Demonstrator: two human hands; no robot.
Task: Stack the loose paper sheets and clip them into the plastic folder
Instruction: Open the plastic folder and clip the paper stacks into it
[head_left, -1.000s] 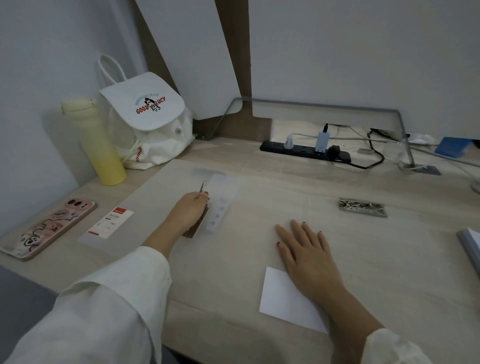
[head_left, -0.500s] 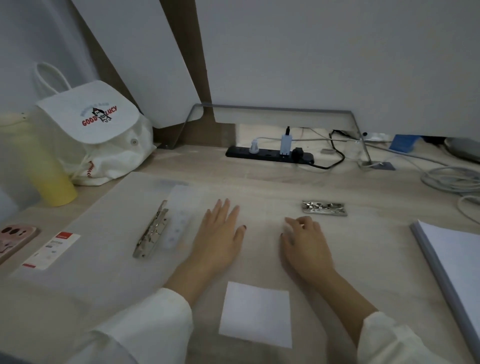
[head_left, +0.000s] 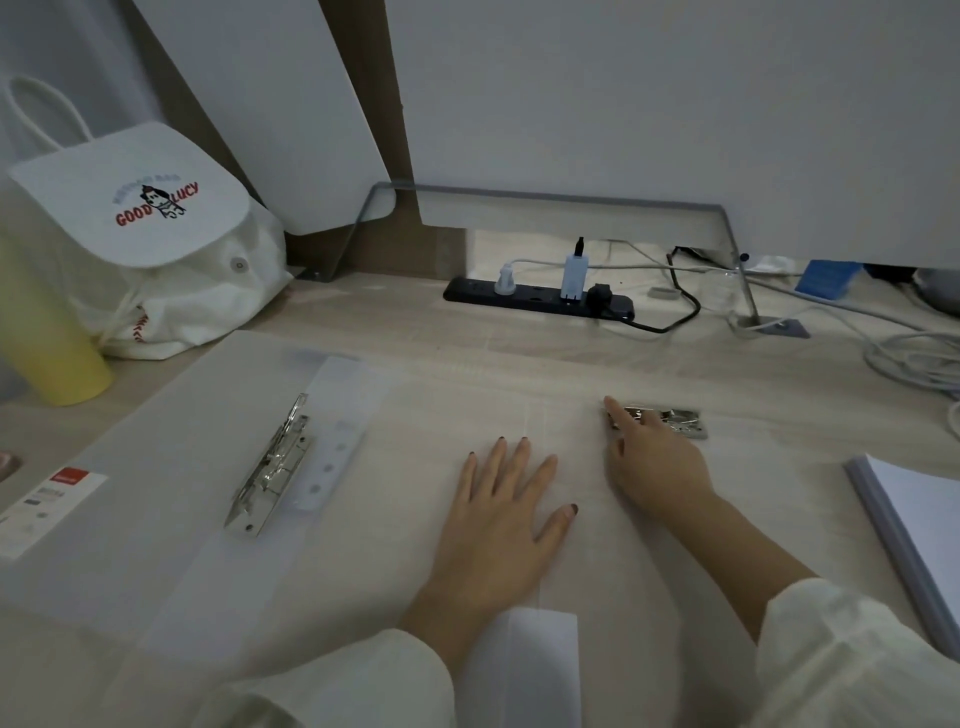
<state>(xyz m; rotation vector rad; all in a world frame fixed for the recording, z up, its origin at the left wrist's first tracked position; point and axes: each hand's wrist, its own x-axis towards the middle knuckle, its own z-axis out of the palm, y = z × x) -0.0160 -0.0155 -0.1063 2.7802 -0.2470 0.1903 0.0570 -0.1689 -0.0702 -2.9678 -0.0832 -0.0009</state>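
— Pale desk (head_left: 519, 343), grey panels (head_left: 623, 130). Where's our folder (head_left: 171, 467)?
— Open under our flat, spread left hand (head_left: 501, 525). Our right hand (head_left: 657, 467), forefinger straight, touches the metal clip (head_left: 670, 423). Paper stack (head_left: 924, 530): desk's right edge.

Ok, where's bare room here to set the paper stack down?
Bare: the folder between lever clip and left hand; the desk between power strip and folder. Crowded: cables far right, bag and bottle left.

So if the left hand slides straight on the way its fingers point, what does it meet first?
Probably the power strip at the back; before it the left hand would cross only flat folder and bare desk. Depth is unclear.
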